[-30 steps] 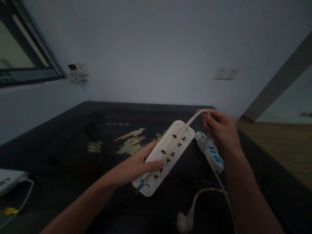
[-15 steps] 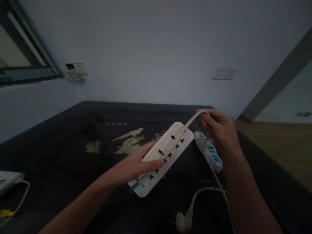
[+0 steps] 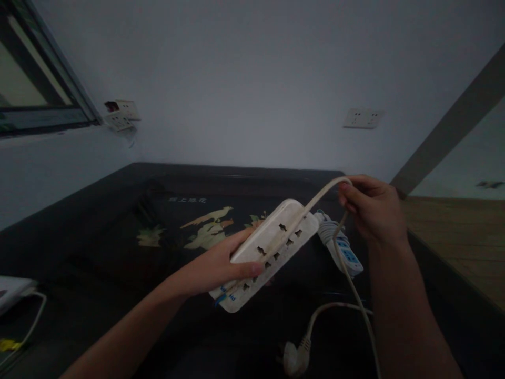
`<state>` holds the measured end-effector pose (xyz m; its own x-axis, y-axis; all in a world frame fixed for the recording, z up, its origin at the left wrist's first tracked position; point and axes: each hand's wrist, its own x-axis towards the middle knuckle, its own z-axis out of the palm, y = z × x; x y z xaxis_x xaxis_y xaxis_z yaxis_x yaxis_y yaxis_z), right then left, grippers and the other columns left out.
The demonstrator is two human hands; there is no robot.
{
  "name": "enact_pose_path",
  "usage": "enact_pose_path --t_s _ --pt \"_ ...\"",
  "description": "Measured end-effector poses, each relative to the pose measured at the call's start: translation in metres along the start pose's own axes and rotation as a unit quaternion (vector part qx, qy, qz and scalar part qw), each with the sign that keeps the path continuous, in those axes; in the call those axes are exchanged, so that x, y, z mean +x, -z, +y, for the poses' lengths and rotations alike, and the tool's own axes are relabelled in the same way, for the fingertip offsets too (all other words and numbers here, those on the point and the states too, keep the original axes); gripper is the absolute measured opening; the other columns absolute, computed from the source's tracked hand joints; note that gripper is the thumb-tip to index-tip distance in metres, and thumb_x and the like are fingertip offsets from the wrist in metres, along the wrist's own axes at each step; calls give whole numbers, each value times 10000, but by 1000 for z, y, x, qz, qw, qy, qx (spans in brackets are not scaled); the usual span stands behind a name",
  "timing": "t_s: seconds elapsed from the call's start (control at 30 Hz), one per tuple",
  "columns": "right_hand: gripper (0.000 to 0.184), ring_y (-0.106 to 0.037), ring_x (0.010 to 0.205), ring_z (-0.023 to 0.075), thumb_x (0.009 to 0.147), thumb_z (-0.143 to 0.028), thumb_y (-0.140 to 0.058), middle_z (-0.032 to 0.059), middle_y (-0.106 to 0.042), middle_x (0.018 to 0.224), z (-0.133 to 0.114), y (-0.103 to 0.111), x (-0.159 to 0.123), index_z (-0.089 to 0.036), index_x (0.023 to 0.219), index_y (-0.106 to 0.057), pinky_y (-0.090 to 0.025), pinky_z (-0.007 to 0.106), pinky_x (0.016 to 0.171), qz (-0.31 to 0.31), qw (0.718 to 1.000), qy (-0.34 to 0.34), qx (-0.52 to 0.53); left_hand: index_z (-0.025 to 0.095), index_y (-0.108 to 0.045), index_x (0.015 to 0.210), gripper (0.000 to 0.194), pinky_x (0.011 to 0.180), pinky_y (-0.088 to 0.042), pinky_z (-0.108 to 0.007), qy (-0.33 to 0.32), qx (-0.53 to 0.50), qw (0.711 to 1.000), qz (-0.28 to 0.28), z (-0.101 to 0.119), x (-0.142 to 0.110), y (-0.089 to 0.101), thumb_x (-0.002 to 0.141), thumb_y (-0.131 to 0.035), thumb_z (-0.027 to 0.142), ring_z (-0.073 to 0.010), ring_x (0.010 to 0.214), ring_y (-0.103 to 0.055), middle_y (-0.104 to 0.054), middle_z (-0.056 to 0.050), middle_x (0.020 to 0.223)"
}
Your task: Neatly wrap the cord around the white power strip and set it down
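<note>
My left hand (image 3: 232,263) is closed around a white power strip (image 3: 294,221), thumb across its socket face. The strip tilts up toward the right above a dark table. Its white cord (image 3: 323,190) lies along the socket face under my thumb and arches off the upper end. Between thumb and fingers, my right hand (image 3: 373,208) pinches this cord. From there the cord drops past my right forearm, and a white plug (image 3: 295,359) lies on the table at the front. A second power strip (image 3: 347,255) with blue sockets, cord wound around it, rests behind the cord.
The dark table (image 3: 189,181) has a printed bird-and-flower pattern (image 3: 209,226). At the left edge sit a white object with a cable (image 3: 16,292) and something yellow (image 3: 10,345). Wall sockets (image 3: 363,118) are at the back, and loose ones (image 3: 120,120) hang near the window.
My right hand has moved a little to the right with the cord, drawing its arch out longer. The power strip in my left hand has shifted slightly right.
</note>
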<state>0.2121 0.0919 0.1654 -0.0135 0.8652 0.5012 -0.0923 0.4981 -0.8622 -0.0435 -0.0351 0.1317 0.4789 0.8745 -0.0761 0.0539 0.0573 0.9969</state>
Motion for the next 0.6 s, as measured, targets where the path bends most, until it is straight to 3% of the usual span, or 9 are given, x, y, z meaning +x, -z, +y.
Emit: enact_pose_path --t_s 0.13,0.3,0.4,0.5,0.6 --pt "77 -396 394 45 662 -236 -765 -43 -521 480 1 -2 0 -206 702 -706 -240 171 351 5 1000 10 -3 223 -368 1338 616 714 -515 -347 6 17 1000 -12 1 -2 1 819 -626 429 -224 848 -652 -656 -88 1021" --pt "96 -394 375 46 664 -253 -771 -47 -525 477 -1 0 0 -202 697 -697 -259 178 342 2 1000 21 -9 213 -441 1305 560 764 -494 -343 -14 61 998 17 3 -2 1 815 -631 403 -236 939 -609 -660 -63 965" --pt "93 -433 393 62 702 -275 -741 -40 -544 483 -2 7 -1 -204 670 -689 -303 193 369 -28 999 21 -35 203 -516 1215 478 736 -494 -327 -14 61 998 31 1 -2 1 800 -647 401 -222 901 -610 -660 -63 981" --pt "125 -410 389 69 724 -329 -726 -41 -544 475 0 15 0 -213 682 -702 -274 206 373 -67 996 27 -48 205 -540 1169 460 694 -496 -305 -12 41 999 31 1 -3 0 777 -673 405 -202 845 -617 -658 -62 1005" --pt "244 -380 414 73 702 -459 -737 -34 -524 479 5 14 2 -215 716 -715 -235 216 388 -92 995 44 14 193 -533 1159 488 672 -499 -299 -12 -3 1000 5 3 -5 -3 757 -689 421 -200 803 -631 -675 -65 947"
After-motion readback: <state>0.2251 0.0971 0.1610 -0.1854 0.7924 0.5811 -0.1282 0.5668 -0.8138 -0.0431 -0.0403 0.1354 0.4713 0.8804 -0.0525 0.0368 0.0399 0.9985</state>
